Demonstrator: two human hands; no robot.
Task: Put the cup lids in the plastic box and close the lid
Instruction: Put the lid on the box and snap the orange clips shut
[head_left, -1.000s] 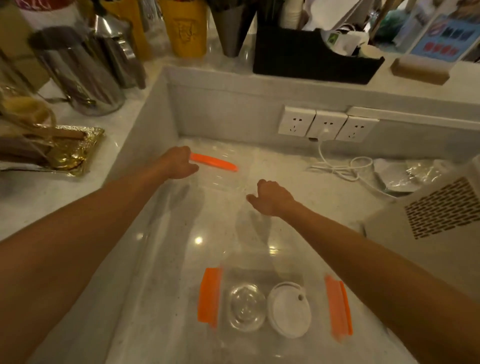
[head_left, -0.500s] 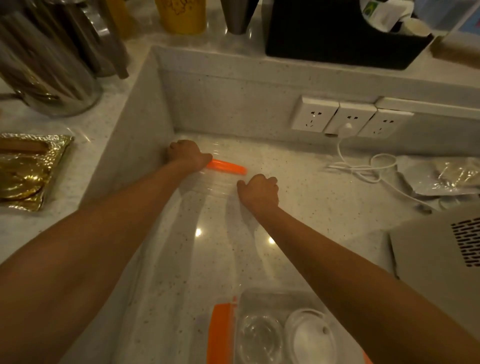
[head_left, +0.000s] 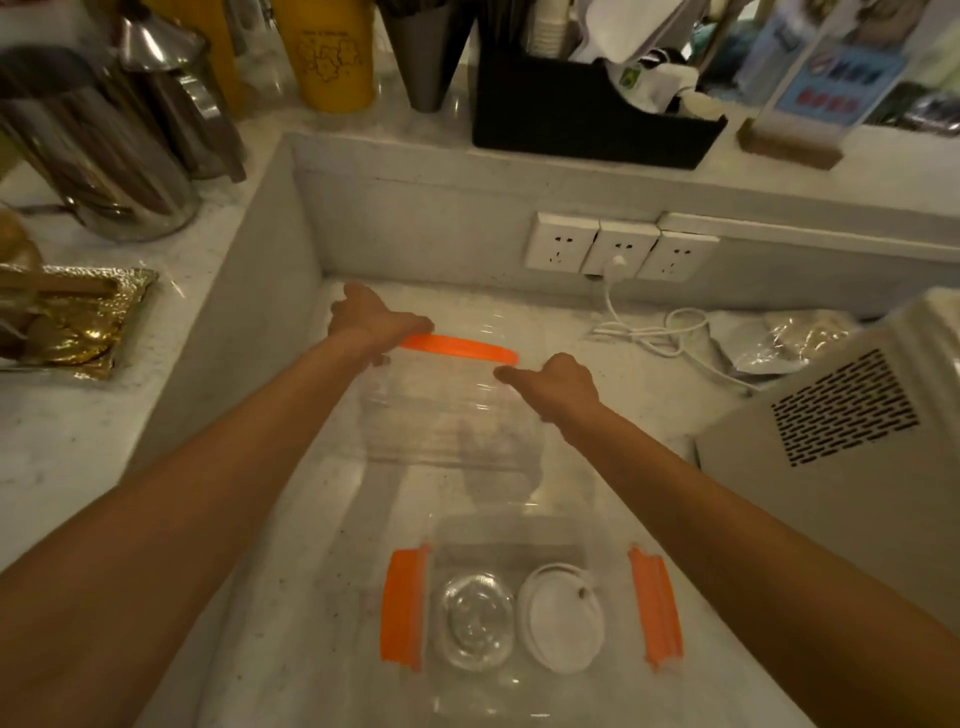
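A clear plastic box (head_left: 519, 530) with orange side clasps (head_left: 402, 603) sits open near the front of the recessed counter. Inside lie a clear cup lid (head_left: 474, 621) on the left and a white cup lid (head_left: 561, 618) on the right. Farther back, the box's transparent lid (head_left: 447, 415) with an orange strip (head_left: 460, 347) along its far edge is tilted up off the counter. My left hand (head_left: 371, 319) grips its far left corner. My right hand (head_left: 556, 387) grips its right edge.
Wall sockets (head_left: 618, 249) with a white cable (head_left: 654, 332) sit at the back. A beige vented appliance (head_left: 841, 431) stands at the right, crumpled plastic bags (head_left: 779, 338) behind it. Metal jugs (head_left: 98, 156), a gold tray (head_left: 72, 317) and a black organizer (head_left: 587, 114) line the raised ledge.
Both hands have closed on the transparent lid and raised it toward me. The view has tilted back down, bringing the whole box into sight.
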